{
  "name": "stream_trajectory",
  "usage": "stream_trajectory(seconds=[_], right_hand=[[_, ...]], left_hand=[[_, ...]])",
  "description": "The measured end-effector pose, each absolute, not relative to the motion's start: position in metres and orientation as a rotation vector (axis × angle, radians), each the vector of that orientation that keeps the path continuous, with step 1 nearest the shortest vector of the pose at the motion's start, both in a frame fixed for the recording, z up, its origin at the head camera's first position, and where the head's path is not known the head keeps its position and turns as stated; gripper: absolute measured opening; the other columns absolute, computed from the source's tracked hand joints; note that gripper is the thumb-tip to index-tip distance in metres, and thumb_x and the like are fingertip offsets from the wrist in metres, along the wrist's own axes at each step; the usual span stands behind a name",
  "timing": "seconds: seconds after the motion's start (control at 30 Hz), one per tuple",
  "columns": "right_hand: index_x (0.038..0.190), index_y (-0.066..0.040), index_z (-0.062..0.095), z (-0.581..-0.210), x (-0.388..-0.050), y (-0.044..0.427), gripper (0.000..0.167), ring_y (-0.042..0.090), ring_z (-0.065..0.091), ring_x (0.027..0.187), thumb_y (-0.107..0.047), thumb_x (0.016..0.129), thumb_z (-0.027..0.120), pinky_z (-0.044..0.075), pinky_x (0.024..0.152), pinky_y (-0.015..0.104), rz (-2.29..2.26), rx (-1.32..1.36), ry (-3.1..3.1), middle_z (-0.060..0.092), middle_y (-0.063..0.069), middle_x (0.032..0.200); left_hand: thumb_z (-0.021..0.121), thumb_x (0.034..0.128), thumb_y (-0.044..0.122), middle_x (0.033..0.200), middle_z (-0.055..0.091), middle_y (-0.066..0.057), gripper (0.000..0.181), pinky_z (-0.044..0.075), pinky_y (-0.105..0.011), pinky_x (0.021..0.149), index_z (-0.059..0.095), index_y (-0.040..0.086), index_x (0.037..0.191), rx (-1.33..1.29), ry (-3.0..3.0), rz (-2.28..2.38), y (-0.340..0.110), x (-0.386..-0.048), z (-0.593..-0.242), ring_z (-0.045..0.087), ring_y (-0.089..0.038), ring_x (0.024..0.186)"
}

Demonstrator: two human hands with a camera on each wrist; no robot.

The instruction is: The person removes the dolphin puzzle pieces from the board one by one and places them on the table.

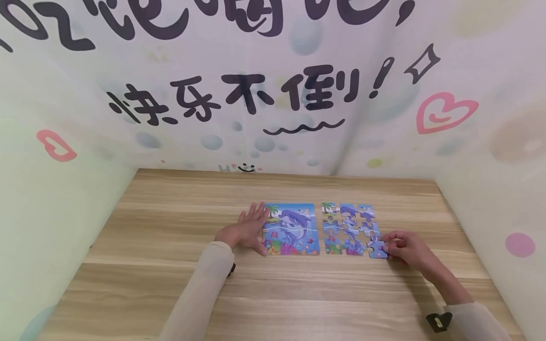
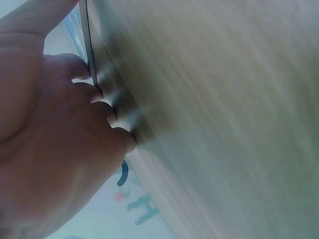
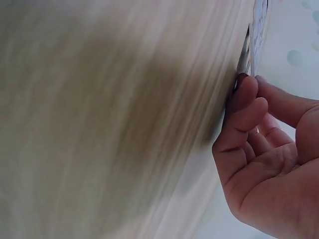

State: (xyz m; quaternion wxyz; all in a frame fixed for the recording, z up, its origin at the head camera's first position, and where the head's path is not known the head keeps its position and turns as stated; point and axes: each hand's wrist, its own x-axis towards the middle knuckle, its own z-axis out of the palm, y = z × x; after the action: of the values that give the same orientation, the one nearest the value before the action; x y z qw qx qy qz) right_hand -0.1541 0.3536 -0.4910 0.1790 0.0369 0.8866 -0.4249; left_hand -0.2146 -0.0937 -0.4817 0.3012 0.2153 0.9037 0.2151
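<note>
On the table lies a flat dolphin picture board (image 1: 291, 229), and my left hand (image 1: 245, 229) rests at its left edge with fingers extended. The left wrist view has that hand (image 2: 60, 119) beside the board's thin edge, fingertips down at the tabletop. Right of the board, several loose dolphin jigsaw pieces (image 1: 350, 228) are laid out in rows with gaps between them. At their lower right corner my right hand (image 1: 405, 248) pinches a blue puzzle piece (image 1: 377, 251) between thumb and fingers. In the right wrist view, this hand (image 3: 269, 144) shows the piece edge-on, slightly tilted.
The wood-grain table (image 1: 273, 293) extends around the puzzle on all sides. Behind it stands a white wall (image 1: 204, 151) with black lettering, and printed side walls flank the table. A black strap (image 1: 439, 322) is near the right cuff.
</note>
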Motion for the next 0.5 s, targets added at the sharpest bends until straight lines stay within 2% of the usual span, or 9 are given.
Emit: stream_trajectory(seconds=[0.3,0.5], right_hand=[[0.098,-0.003,0.071,-0.497,-0.152,0.345,0.013,0.014,0.057,0.076,-0.009,0.087,0.075,0.044,0.057,0.022,-0.869,-0.086,2.835,0.067,0.003,0.084],[0.101,-0.002,0.071,-0.491,-0.152,0.342,0.015,0.015,0.058,0.074,-0.014,0.092,0.069,0.047,0.057,0.024,-0.851,-0.070,2.856,0.068,0.003,0.085]], left_hand=[[0.085,0.0750,0.035,0.165,-0.018,-0.013,0.124,-0.011,-0.053,0.121,-0.002,0.007,0.159,0.572,2.395,0.561,-0.093,-0.215,-0.484,-0.022,-0.031,0.150],[0.085,0.0739,0.035,0.165,-0.017,-0.014,0.125,-0.009,-0.053,0.122,-0.001,0.007,0.159,0.580,2.404,0.564,-0.093,-0.215,-0.484,-0.021,-0.032,0.151]])
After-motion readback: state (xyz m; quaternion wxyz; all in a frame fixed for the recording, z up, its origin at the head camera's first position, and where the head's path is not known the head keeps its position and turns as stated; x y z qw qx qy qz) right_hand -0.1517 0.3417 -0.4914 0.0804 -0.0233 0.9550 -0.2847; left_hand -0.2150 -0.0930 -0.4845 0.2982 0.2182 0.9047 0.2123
